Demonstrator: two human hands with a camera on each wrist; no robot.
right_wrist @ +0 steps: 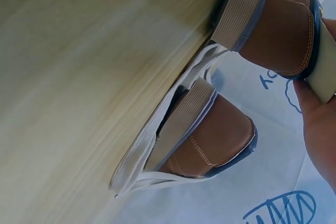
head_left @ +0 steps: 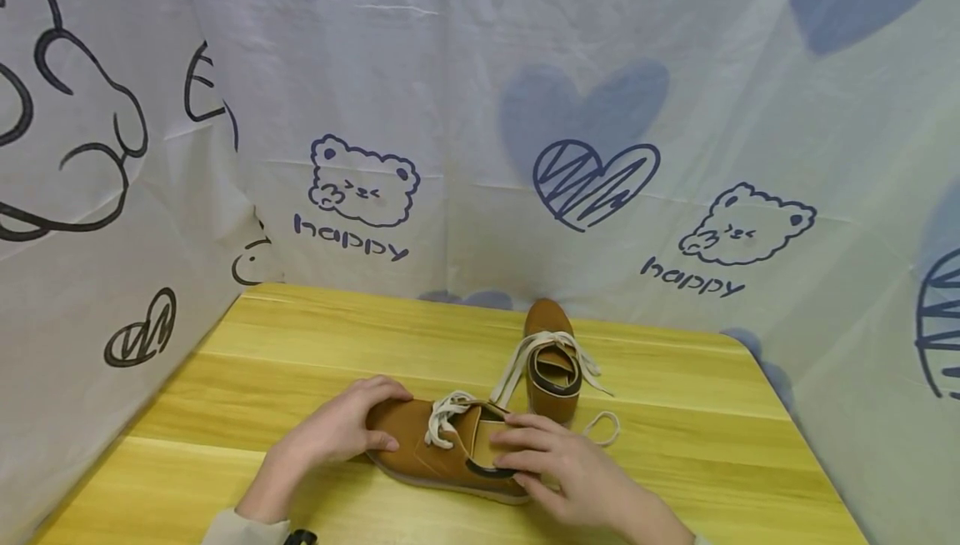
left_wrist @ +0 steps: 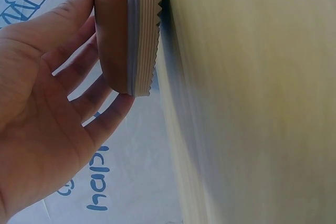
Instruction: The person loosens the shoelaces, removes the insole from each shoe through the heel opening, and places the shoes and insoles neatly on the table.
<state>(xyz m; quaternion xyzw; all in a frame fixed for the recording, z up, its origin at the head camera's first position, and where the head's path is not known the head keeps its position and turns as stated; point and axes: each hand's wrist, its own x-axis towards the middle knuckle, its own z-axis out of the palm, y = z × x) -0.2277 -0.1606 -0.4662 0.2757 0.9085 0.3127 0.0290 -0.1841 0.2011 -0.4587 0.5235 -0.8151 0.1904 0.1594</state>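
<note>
A brown lace-up shoe (head_left: 420, 437) with off-white laces (head_left: 444, 420) lies sideways on the table, toe to the left. My left hand (head_left: 345, 424) grips its toe, thumb on the near upper and fingers round the far side. In the left wrist view, the left hand (left_wrist: 47, 93) curls about the toe beside the ribbed pale sole (left_wrist: 147, 30). At the heel, my right hand (head_left: 562, 466) holds the collar, its fingers over the shoe's opening. The right wrist view shows the right hand (right_wrist: 320, 129) at the dark collar edge (right_wrist: 313, 40).
Just behind stands a matching brown shoe (head_left: 551, 320), toe pointing away, its loose laces (head_left: 513, 370) trailing onto the wood-grain table (head_left: 337, 320). A lace loop (head_left: 606, 427) lies right of its heel. A printed white cloth (head_left: 465, 112) hangs at the back and left.
</note>
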